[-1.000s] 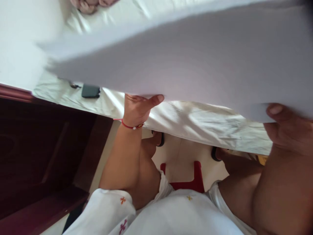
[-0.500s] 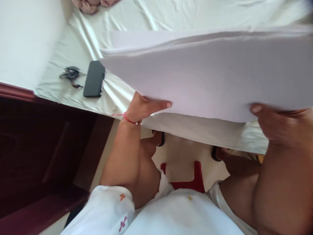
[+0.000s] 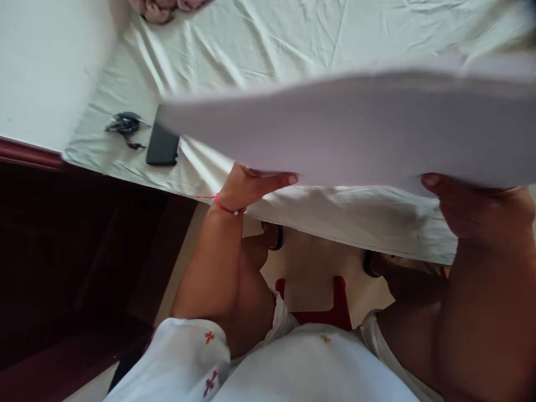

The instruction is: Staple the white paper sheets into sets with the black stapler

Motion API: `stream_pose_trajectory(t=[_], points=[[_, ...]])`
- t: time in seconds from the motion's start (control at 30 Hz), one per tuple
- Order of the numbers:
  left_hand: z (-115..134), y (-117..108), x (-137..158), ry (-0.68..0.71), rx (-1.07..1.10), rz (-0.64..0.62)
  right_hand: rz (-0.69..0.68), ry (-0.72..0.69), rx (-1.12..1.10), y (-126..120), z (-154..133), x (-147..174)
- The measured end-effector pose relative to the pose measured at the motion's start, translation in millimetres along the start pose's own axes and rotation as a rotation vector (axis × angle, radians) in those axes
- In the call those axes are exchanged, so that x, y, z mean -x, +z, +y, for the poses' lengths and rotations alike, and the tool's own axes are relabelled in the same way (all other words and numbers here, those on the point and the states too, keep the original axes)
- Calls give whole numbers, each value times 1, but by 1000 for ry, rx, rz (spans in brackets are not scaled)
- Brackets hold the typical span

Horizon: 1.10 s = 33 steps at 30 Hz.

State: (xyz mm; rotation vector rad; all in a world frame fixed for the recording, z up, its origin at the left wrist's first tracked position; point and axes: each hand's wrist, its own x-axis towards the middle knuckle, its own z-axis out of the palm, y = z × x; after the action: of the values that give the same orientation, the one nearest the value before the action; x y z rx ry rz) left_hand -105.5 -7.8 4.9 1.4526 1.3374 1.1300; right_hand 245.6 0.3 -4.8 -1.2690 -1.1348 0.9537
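Observation:
A large white sheet (image 3: pixel 335 128), which looks like paper or thin card, is held up over the cloth-covered surface by both hands. My left hand (image 3: pixel 255 187), with a red string at the wrist, grips its near edge, thumb on top and the other fingers hidden beneath. Farther right, my right hand (image 3: pixel 481 206) pinches the same edge, thumb over the sheet and fingers mostly underneath. The sheet's far edge is blurred and bowed, and its right end runs out of view. Its left corner overlaps a flat black case (image 3: pixel 162 145).
The pale, wrinkled cloth (image 3: pixel 209 50) spreads under the sheet. Dark tangled items (image 3: pixel 125 125) lie left of the case, and a pinkish bundle (image 3: pixel 157 10) sits at the far left. Dark wooden furniture (image 3: pixel 75 240) stands left. A red stool (image 3: pixel 335 312) shows between my legs.
The sheet has tilted, so its face looks narrower and its far edge is lower in view. Its left corner now covers part of the black case. Both hands keep their grip.

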Motion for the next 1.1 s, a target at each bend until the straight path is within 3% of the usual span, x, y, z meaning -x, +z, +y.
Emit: stream_pose_trajectory(t=[0.2, 0.4, 0.63, 0.93, 1.1], points=[[-3, 8, -4, -67, -41, -39, 16, 21, 30, 11, -6, 4], [-3, 18, -8, 91, 96, -148, 115, 150, -67, 9, -10, 2], [-9, 23, -10, -75, 165, -241, 167, 423, -4, 0, -12, -4], [-4, 26, -11, -142, 224, -275, -7, 423, 19, -20, -10, -6], [-1, 22, -9, -211, 244, -348, 10, 343, 86, -40, 1, -16]])
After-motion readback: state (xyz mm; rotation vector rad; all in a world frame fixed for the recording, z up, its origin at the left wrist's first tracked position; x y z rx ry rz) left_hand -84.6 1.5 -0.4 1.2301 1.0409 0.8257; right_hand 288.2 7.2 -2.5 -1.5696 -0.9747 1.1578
